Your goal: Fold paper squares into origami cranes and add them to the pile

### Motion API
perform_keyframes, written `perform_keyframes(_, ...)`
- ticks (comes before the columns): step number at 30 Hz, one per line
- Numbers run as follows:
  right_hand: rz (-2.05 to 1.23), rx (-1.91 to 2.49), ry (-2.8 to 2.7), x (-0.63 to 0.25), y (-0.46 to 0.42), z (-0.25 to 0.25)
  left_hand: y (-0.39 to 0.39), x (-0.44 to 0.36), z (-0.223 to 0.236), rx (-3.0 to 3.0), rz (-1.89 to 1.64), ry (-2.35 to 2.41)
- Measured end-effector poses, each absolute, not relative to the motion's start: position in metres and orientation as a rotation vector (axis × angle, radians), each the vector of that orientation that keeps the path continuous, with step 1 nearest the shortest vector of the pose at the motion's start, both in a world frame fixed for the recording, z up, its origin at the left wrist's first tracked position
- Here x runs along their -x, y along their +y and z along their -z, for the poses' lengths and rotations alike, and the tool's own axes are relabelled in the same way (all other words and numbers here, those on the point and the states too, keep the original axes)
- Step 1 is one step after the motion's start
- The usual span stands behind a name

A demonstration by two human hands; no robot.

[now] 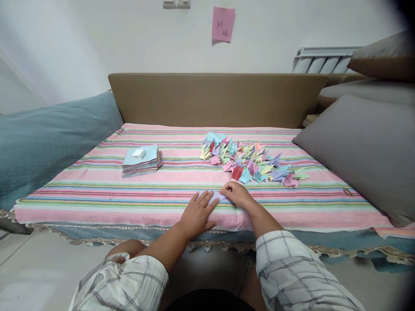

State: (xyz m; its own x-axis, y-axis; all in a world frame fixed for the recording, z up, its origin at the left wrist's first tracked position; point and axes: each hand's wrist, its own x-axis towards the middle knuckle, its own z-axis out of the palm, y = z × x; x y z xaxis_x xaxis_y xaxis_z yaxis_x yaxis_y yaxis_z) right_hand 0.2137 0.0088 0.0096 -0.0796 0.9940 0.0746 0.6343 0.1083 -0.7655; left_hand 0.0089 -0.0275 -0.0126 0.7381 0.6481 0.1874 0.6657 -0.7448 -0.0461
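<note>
A small piece of folded lilac paper lies on the striped cloth near the front edge of the sofa. My left hand rests flat with its fingers spread, the fingertips pressing on the paper's left side. At the paper's right end my right hand has its fingers curled in a pinch on the edge. Just beyond my hands spreads a pile of coloured folded paper cranes, in pink, blue, yellow, red and purple. Part of the lilac paper is hidden under my fingers.
A stack of coloured paper sheets with a small white box on top stands at the left. A light blue sheet lies behind the cranes. Grey cushions border the right side, a blue bolster the left. A brown ring-like object lies at right.
</note>
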Motion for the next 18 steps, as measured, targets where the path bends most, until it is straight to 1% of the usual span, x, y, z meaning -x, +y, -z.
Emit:
perform_keyframes(6, -0.593, 1.643, -1.855, -0.2104, 0.0099, -0.0051, -0.0255, -0.0098, 0.0129, 2.824, 0.244, -1.066)
perform_keyframes(14, -0.604, 1.659, -1.85, -0.2088, 0.012, -0.0025, -0.0246, -0.01, 0.0132, 2.823, 0.247, -1.062)
perform_keyframes(18, -0.666, 1.584, -1.83, -0.2135, 0.0058, -0.0074, -0.0247, -0.0098, 0.0136, 2.818, 0.264, -1.065)
